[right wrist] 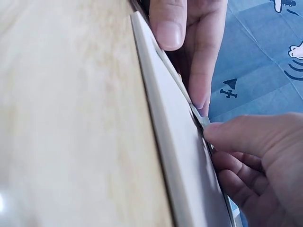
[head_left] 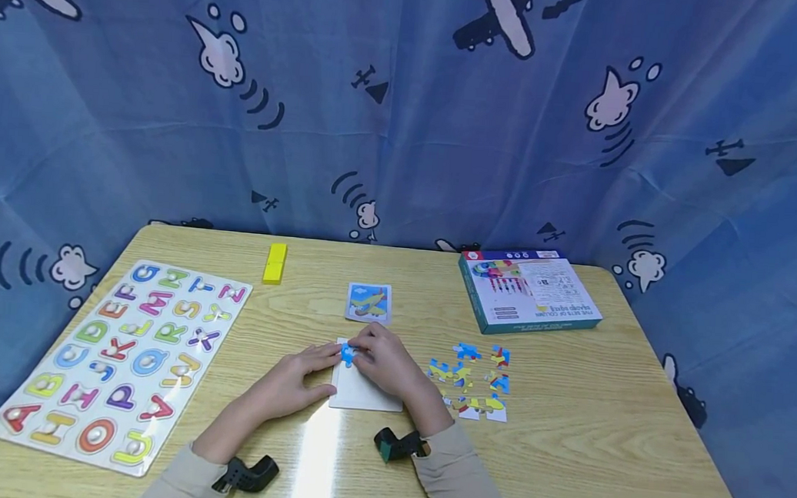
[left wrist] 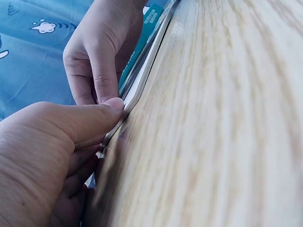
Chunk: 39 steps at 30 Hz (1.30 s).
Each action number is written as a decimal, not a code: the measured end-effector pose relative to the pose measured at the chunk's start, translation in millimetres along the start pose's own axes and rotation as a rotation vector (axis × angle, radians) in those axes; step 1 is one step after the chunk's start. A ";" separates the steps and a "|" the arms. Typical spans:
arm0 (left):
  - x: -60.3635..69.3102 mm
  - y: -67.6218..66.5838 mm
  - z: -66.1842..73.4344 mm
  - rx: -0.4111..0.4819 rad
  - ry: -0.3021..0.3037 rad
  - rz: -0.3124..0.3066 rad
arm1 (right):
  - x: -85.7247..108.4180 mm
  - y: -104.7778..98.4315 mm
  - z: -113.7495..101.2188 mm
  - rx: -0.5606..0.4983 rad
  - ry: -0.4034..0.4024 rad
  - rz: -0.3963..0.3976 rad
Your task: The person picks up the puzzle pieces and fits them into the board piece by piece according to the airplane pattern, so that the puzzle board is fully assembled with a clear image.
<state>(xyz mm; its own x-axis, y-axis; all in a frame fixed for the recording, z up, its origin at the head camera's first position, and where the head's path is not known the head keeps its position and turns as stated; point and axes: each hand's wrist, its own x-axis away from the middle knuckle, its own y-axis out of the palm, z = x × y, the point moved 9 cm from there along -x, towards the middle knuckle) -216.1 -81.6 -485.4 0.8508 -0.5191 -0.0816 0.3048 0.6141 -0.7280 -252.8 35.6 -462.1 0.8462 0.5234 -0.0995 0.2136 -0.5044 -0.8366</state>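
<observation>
A blue jigsaw piece (head_left: 347, 354) lies at the far left corner of a small white puzzle board (head_left: 369, 398). My right hand (head_left: 385, 360) is over the board, pinching the piece between thumb and fingers; in the right wrist view, the right thumb (right wrist: 227, 135) meets the piece's thin edge. My left hand (head_left: 295, 381) rests along the board's left side. Its fingers reach forward to the far corner, and its thumb touches the near part of that edge. The left wrist view shows the left thumb (left wrist: 90, 120) against the board's rim (left wrist: 142, 87).
Several loose jigsaw pieces (head_left: 469, 376) lie right of the board. Beyond it is an airplane picture card (head_left: 368, 302). An alphabet board (head_left: 120, 364) lies at left, a yellow block (head_left: 275, 263) stands farther back, and a flat box (head_left: 530, 293) sits at back right.
</observation>
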 end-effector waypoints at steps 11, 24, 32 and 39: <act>-0.3 -2.6 2.8 -0.020 0.017 0.006 | -1.5 2.4 -0.9 0.041 -0.030 0.013; -6.6 -5.0 14.2 -0.106 0.155 0.119 | 1.0 5.2 2.9 -0.032 -0.024 0.021; -13.0 -3.6 13.3 -0.158 0.152 0.120 | 0.4 7.6 7.7 -0.098 -0.013 0.015; -15.3 0.0 8.8 -0.124 0.104 0.048 | 5.6 -8.2 17.2 -0.185 0.054 0.018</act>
<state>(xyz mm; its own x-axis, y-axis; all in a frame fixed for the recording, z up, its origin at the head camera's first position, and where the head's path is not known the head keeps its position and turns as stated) -225.4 -68.4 -478.2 0.8125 -0.5532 -0.1839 0.2038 0.5650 -0.7995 -258.2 54.6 -465.1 0.8747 0.4781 -0.0798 0.2804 -0.6334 -0.7212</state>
